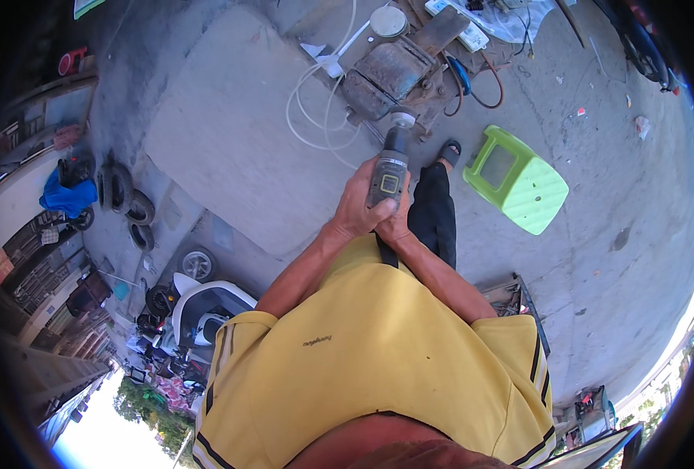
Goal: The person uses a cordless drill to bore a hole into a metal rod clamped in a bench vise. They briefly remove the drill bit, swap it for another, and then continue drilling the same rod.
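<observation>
Angle grinder (390,168), grey-black, gripped by both hands: left hand (356,207) closed around its body, right hand (396,223) closed beneath. Disc end sits over rusty metal plates (394,70); green plastic stool (516,179) stands nearby on the concrete floor (229,133).

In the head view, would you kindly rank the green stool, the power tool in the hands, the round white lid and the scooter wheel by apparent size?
1. Green stool
2. Power tool, though it is held nearer the camera
3. and 4. Scooter wheel and round white lid: too alike to rank

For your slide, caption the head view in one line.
Both hands, left and right, grip a power drill above rusty metal parts.
</observation>
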A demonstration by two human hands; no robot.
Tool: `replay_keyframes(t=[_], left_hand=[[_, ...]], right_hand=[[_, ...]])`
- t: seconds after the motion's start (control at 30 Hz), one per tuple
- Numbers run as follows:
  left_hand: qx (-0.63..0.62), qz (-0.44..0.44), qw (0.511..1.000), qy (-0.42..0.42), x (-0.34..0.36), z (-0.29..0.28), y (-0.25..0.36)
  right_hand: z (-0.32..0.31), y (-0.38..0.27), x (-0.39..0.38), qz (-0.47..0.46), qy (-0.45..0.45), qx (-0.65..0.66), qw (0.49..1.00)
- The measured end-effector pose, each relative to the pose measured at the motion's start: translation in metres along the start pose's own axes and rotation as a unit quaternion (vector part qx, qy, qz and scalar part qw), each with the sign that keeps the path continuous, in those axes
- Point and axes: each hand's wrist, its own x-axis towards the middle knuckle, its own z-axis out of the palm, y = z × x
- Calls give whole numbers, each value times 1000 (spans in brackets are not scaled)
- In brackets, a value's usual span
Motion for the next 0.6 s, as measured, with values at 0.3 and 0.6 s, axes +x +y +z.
replay_keyframes(t=[0.3, 0.6], left_hand=[[8, -10, 1000, 3, -2, 2, 18], [-4, -35, 999, 16, -7, 7, 4]], right_hand=[[-1, -2, -6, 19, 3, 34, 999], [-7, -1, -8, 40, -6, 55, 998]])
